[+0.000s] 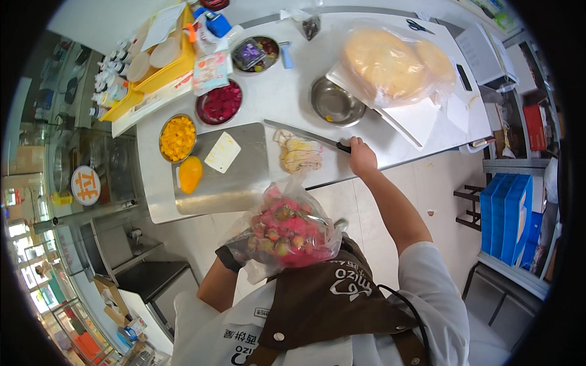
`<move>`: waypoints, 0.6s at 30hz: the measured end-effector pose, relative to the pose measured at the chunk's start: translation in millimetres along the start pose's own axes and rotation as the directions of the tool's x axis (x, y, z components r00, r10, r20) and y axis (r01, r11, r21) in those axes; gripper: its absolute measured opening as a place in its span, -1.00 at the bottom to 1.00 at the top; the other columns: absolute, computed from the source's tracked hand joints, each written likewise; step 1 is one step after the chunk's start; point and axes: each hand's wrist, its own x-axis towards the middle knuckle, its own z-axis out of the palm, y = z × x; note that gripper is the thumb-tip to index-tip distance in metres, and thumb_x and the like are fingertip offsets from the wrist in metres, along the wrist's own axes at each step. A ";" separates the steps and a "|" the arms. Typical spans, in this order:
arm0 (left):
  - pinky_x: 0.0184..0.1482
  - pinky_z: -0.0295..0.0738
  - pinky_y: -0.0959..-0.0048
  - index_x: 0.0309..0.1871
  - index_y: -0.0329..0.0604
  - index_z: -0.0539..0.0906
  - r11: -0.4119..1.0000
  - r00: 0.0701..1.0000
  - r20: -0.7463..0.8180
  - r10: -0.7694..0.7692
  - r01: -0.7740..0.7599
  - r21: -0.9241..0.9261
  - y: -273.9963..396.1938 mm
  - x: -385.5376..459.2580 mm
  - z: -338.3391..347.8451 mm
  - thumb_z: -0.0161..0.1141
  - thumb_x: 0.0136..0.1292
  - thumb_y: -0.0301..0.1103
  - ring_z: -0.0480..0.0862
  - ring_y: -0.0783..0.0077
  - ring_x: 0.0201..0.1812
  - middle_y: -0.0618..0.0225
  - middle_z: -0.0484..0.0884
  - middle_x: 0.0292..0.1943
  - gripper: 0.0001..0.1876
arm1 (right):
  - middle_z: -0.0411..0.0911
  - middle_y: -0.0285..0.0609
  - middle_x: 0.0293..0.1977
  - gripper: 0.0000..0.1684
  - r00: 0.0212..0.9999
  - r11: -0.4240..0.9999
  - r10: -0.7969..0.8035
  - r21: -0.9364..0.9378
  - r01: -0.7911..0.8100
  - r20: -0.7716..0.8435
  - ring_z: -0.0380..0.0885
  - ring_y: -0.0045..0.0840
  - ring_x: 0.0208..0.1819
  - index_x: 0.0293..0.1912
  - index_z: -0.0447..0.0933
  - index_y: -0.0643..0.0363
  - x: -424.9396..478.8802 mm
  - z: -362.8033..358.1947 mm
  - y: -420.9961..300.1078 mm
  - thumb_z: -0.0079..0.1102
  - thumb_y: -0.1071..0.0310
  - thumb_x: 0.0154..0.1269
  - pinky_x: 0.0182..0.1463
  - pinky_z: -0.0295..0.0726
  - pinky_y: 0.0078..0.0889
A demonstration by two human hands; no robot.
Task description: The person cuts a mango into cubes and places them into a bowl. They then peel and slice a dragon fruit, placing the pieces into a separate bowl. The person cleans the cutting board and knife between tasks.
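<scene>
My right hand is closed on the black handle of a long knife, whose blade lies over the table behind a crumpled cloth. Near my waist, my left hand is at a clear plastic bag of red and greenish fruit pieces; the plastic partly hides its fingers. A metal tray lies at the table's front left, with a peeled mango and a white scraper on it. Beside it stand bowls of diced mango and diced red dragon fruit.
A metal bowl stands mid-table beside bagged round cakes. Another bowl holds grapes and a plastic box. Scissors and a blue-handled peeler lie farther back. Yellow bins stand left; blue crates are right.
</scene>
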 end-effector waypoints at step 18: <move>0.30 0.56 0.42 0.49 -0.20 0.37 0.961 0.778 0.566 -0.272 0.191 0.200 -171.9 350.6 484.2 0.17 0.56 -0.19 0.61 0.43 0.27 0.28 0.54 0.37 -0.45 | 0.27 -0.04 0.52 -0.30 0.873 0.138 0.331 0.934 0.330 -0.358 0.37 -0.39 0.46 0.52 0.29 0.22 -361.3 -273.1 335.8 0.05 -0.02 0.65 0.49 0.33 -0.26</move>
